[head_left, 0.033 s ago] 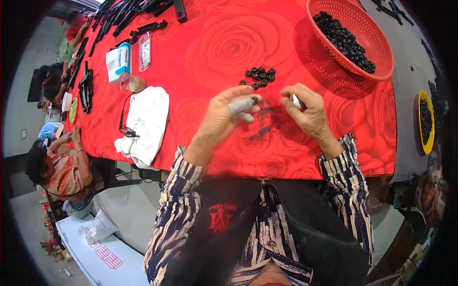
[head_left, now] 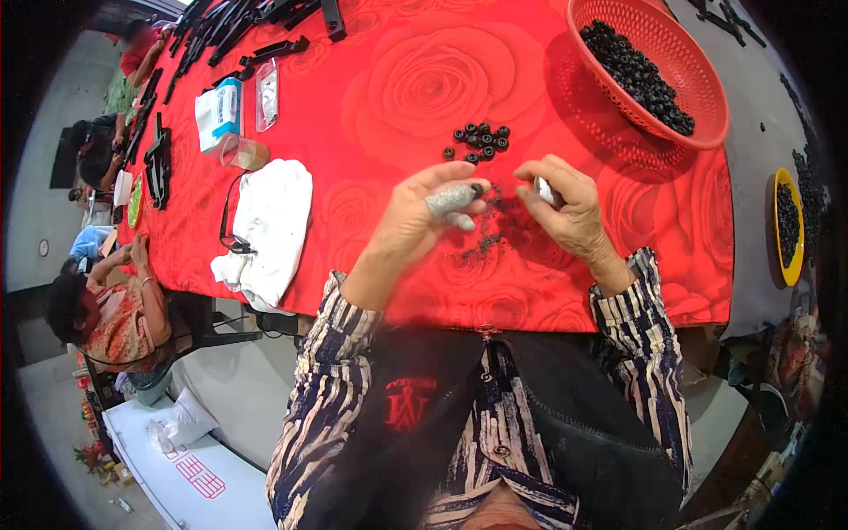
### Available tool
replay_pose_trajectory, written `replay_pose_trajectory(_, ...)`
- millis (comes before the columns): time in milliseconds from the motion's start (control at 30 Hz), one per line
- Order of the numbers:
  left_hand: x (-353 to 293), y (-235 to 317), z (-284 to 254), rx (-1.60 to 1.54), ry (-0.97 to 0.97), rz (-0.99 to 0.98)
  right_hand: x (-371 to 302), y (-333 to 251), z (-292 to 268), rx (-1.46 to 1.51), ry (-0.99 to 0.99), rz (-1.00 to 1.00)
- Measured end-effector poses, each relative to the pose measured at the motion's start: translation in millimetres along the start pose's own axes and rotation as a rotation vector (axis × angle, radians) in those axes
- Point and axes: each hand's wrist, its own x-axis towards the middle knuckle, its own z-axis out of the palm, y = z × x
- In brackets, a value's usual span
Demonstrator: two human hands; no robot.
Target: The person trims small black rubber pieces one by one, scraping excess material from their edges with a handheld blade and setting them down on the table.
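The left hand (head_left: 422, 216) hovers low over the table (head_left: 380, 79), which is covered in a red cloth printed with roses, and its fingers are curled in: a small black ring-shaped part (head_left: 477, 188) is pinched at the fingertips, with a grey wrap around one finger. The right hand (head_left: 565, 208) sits just beside it, well closed around a small pale tool (head_left: 545, 190) of which only the tip shows (what kind of tool it is cannot be told). Between and just below the two hands lies a scatter of dark crumbs (head_left: 490, 238) on the cloth. Just beyond the hands, a small cluster of black rings (head_left: 481, 141) lies on the table, apart from both hands. Farther off to the right stands a red plastic basket (head_left: 698, 79) holding a heap of the same black pieces, and at the far right edge a yellow bowl (head_left: 792, 225) holds more of them. To the left of the hands a white cloth (head_left: 274, 221) lies crumpled near the table's near edge, with a black cord across it; beyond it stand a clear plastic cup (head_left: 240, 152) and a white and blue box (head_left: 218, 110). Long black plastic parts (head_left: 256, 26) lie along the far left side of the table, where another person (head_left: 106, 309) in a patterned top sits.
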Motion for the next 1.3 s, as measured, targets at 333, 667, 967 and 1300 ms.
replay_pose_trajectory(333,5,-21,3,-0.087,-0.109,-0.09,1,-4,7,0.117,-0.156,-0.118)
replay_pose_trajectory(667,8,-4,6,0.146,-0.243,-0.304,3,-8,-5,0.182,-0.265,-0.202)
replay_pose_trajectory(967,19,-12,3,0.021,-0.305,-0.282,4,-12,-9,0.121,-0.214,-0.249)
replay_pose_trajectory(1300,12,-28,12,0.0,-0.148,0.03,3,-11,-7,-0.103,-0.067,-0.329)
